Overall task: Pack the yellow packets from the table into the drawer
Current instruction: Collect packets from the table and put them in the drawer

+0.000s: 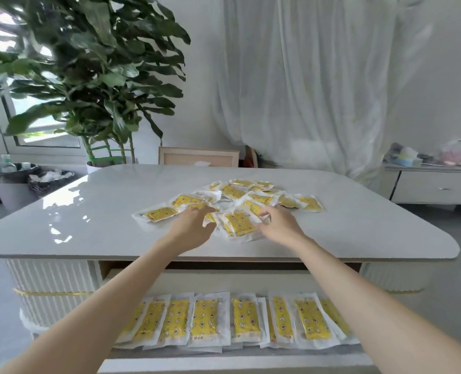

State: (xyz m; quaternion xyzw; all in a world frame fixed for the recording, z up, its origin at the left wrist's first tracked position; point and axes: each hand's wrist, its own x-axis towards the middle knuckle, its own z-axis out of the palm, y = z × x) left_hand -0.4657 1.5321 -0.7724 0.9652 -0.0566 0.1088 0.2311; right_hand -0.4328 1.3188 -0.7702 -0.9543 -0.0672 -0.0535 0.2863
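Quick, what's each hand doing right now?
Left hand: open, fingers touching the packet pile.
Right hand: gripping the front packet.

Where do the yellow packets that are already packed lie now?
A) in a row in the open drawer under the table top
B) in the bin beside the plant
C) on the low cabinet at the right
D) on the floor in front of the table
A: a row of yellow packets lies side by side in the open drawer, just below the table top.
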